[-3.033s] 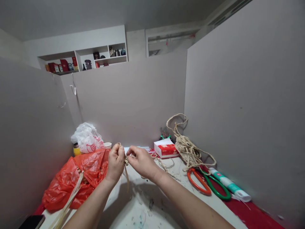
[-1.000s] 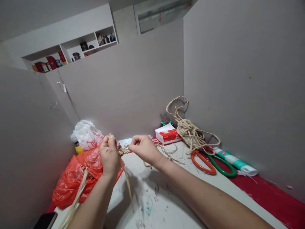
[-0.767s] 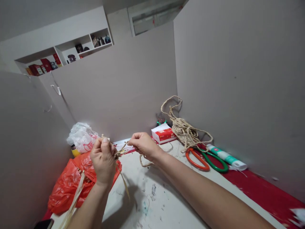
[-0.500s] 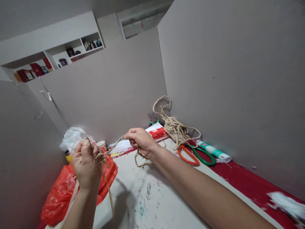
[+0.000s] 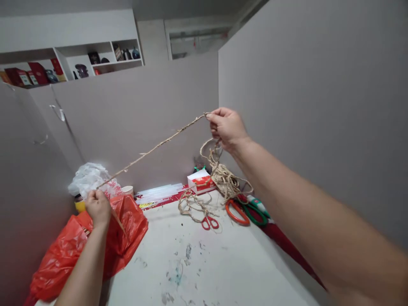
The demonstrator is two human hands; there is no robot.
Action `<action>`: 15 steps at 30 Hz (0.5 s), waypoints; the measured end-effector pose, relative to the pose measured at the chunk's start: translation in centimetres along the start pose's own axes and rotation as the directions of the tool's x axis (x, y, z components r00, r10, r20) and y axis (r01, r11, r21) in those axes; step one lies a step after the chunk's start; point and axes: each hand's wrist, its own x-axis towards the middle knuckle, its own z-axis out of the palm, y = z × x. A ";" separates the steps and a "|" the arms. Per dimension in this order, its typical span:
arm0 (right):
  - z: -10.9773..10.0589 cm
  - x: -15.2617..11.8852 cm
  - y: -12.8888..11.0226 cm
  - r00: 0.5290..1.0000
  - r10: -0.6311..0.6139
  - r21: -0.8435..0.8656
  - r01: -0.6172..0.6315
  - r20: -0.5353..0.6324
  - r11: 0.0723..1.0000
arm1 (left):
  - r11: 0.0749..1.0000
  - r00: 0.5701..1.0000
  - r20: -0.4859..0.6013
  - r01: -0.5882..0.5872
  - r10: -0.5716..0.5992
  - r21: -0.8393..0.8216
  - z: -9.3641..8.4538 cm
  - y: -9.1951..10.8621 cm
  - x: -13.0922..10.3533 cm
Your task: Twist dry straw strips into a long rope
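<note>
A thin twisted straw cord [image 5: 165, 140] stretches nearly straight between my hands, rising from left to right, with small fibre ends sticking out of it. My left hand [image 5: 98, 208] is closed around its lower end, above the red plastic bag [image 5: 124, 225]; a loose strand hangs below that hand. Higher up, my right hand [image 5: 228, 126] pinches the other end between thumb and fingers. Beneath the right hand, a loose length of cord [image 5: 193, 206] lies on the white table [image 5: 204, 272], close to a bundle of straw cord [image 5: 225, 178].
Small red-handled scissors [image 5: 210, 222] lie by the loose cord. Larger scissors with orange [image 5: 237, 212] and green handles sit at the right edge. A white-and-red box [image 5: 200, 182], clear strips [image 5: 159, 194], a paper cup [image 5: 127, 190] and a white plastic bag [image 5: 91, 178] line the back wall.
My hands have moved apart, the right one up and to the right, the left one slightly left and down. The cord between them is now long and taut, and the view has shifted.
</note>
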 end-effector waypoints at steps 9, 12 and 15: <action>-0.6 2.3 -0.7 0.952 -0.274 -0.442 0.306 0.137 0.843 | 0.991 0.998 0.037 -0.057 0.053 0.117 -0.1 -2.6 -1.2; -1.4 2.9 0.4 0.932 -0.301 -0.592 0.362 0.203 0.720 | 0.991 1.000 -0.004 -0.007 0.007 0.132 -0.3 -3.4 -0.5; -3.3 3.5 0.9 0.934 -0.242 -0.812 0.351 0.264 0.466 | 0.987 0.993 -0.088 0.093 -0.082 0.130 -0.9 -4.5 0.7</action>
